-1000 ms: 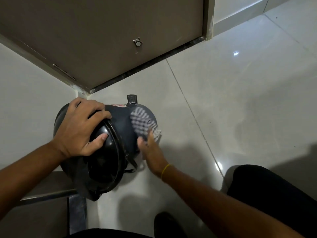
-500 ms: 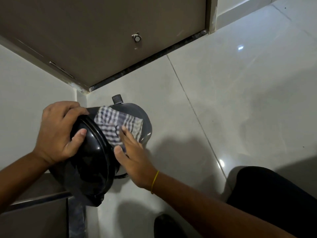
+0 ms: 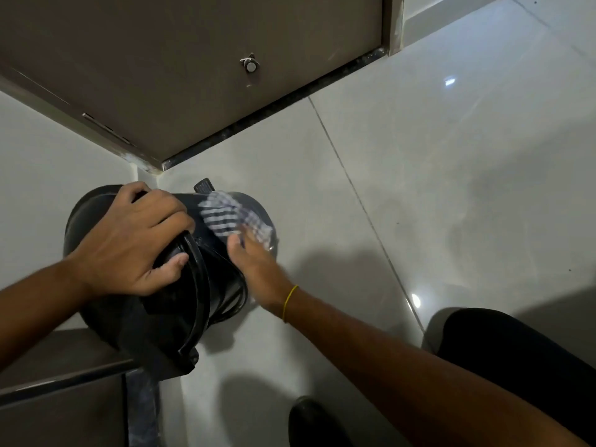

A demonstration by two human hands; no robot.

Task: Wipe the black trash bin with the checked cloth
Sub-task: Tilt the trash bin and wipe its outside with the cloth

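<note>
**Surfaces and finishes**

The bin point(image 3: 225, 285) looks like smooth black plastic with a slight sheen along its rim. The cloth point(image 3: 232, 217) is woven fabric in a white and dark check, blurred. The floor point(image 3: 451, 175) is pale glossy tile that mirrors light spots. The door point(image 3: 180, 59) is matt brown, its stopper point(image 3: 250, 64) seemingly bright metal. A thin yellow band point(image 3: 289, 301) circles one wrist.

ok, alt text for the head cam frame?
A right hand rubs a blurred checked cloth over the side of a tilted black trash bin, while the left hand grips its rim. Pale tiled floor, brown door behind.
</note>
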